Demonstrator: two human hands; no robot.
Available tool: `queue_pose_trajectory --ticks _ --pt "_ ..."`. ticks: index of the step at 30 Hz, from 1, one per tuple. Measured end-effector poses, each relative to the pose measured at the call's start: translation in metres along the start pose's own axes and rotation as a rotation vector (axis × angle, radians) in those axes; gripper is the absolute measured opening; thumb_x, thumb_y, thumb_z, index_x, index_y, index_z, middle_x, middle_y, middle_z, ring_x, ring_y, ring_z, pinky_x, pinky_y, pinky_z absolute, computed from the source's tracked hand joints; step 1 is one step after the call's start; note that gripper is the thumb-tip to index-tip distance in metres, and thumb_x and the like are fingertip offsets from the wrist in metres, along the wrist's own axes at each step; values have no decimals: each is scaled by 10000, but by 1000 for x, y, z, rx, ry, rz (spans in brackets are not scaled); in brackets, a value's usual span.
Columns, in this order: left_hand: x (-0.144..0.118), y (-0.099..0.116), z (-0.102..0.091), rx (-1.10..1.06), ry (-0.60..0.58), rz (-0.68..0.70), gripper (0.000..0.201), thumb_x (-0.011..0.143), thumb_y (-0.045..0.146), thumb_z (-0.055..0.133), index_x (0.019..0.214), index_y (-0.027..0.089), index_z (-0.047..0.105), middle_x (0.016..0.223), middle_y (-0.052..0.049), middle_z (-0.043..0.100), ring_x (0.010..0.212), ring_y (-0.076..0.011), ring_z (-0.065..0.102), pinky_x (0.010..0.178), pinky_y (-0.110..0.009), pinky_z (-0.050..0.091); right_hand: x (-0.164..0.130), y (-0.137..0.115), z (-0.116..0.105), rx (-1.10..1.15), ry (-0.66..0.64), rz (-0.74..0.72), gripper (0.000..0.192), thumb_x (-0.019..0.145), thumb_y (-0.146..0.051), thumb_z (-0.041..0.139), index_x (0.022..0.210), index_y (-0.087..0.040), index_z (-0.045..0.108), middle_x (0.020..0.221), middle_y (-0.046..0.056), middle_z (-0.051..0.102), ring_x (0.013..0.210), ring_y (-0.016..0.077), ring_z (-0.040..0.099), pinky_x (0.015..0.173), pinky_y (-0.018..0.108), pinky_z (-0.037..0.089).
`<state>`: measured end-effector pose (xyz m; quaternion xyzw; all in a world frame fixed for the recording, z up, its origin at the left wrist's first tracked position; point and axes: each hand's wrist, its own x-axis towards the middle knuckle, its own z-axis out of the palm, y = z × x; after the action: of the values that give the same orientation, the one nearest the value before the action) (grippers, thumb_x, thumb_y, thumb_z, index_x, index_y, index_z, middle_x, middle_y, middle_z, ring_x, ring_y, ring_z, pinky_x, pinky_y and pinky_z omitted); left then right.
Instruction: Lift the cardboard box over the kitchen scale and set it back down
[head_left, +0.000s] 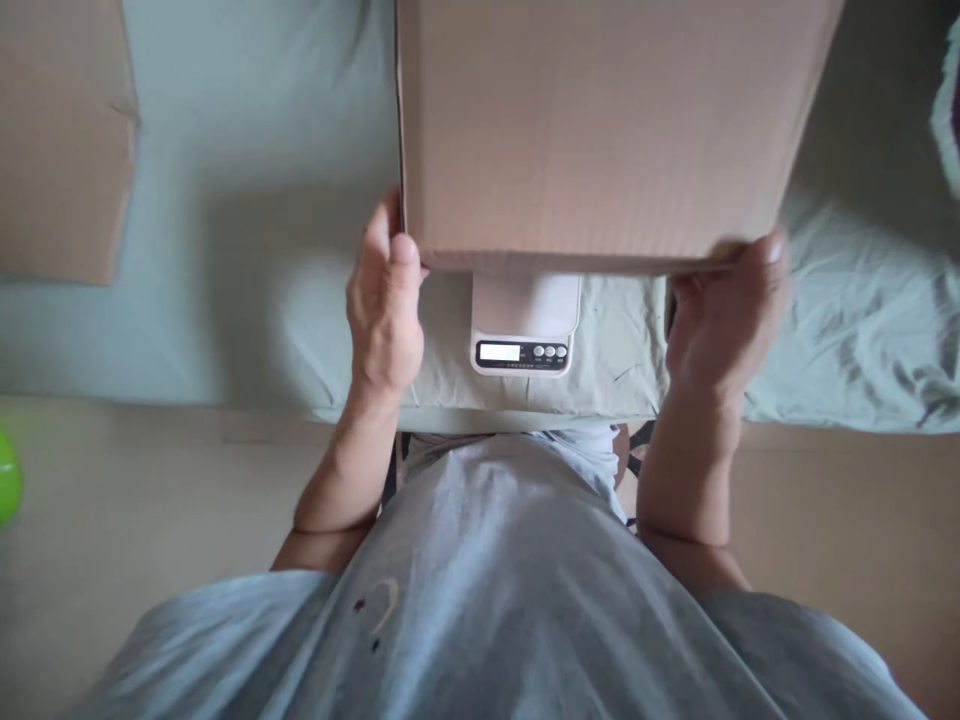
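A large brown cardboard box (600, 130) is held up by both hands above a cloth-covered surface. My left hand (386, 300) is closed on its near left corner, thumb on the edge. At the near right corner my right hand (727, 310) grips it, the thumb on top and the fingers underneath. Below the box's near edge lies a white digital scale (525, 320) with a lit display and several round buttons. The box hides the far part of the scale, and the figures on the display are too faint to read.
A flat piece of cardboard (64, 150) lies on the green cloth (247, 300) at the left. A bright green round thing (7, 480) shows at the left edge, over the floor (150, 520). Something with a pale edge (946, 110) is cut off at the far right.
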<state>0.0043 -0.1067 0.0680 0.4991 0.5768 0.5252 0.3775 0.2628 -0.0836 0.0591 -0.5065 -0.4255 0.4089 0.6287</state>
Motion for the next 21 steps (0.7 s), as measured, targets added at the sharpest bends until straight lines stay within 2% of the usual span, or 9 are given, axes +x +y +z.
queue_pose_trajectory --ticks 3,4,6,9,12,15,18,21 --pt "37 4 9 -52 15 91 646 801 709 510 1325 332 496 1463 19 461 1386 -275 409 1058 -414 490 35 0 9 32 -3 -27 308 798 -543 546 1011 -346 649 994 -2 645 1042 205 626 871 359 573" --pt "50 1 12 -67 35 106 670 772 731 523 1298 317 512 1450 6 477 1385 -276 409 1077 -443 475 46 3 11 -3 -16 -9 295 782 -576 540 961 -364 641 1001 -13 655 1069 209 619 881 367 570" --pt "74 -9 18 -56 27 99 624 782 707 543 1271 320 514 1452 18 481 1397 -251 399 1152 -461 396 66 15 16 -21 -18 11 312 766 -630 518 884 -363 629 1052 -33 652 1123 234 607 902 427 560" --pt "101 -36 25 12 3 42 542 867 622 507 1302 300 473 1483 10 448 1417 -214 378 1183 -448 337 84 39 20 -42 -31 63 236 742 -624 549 829 -421 630 1010 -44 660 1058 241 621 836 430 569" --pt "116 -65 30 32 -11 1 603 859 647 496 1323 265 444 1496 -21 436 1417 -212 375 1176 -471 318 90 59 24 -43 -30 105 313 763 -635 521 913 -381 629 968 -31 647 952 200 624 792 392 573" --pt "122 -85 32 9 -13 -31 667 774 737 524 1281 307 466 1459 6 481 1388 -216 402 1151 -496 341 90 70 26 -49 -51 138 349 792 -597 503 971 -317 611 969 -24 635 910 166 607 815 374 564" --pt "126 -97 32 4 -17 -62 588 776 726 536 1240 371 475 1434 53 503 1350 -199 432 1155 -479 339 91 77 26 -80 -65 194 382 776 -632 498 984 -326 591 1040 -28 645 1001 194 600 863 407 551" --pt "130 -108 29 -5 -27 -29 462 890 582 514 1271 325 460 1424 56 515 1322 -174 444 1166 -436 327 92 82 23 -107 -100 235 521 701 -771 508 1012 -359 575 1158 -53 661 1133 221 541 1000 449 481"
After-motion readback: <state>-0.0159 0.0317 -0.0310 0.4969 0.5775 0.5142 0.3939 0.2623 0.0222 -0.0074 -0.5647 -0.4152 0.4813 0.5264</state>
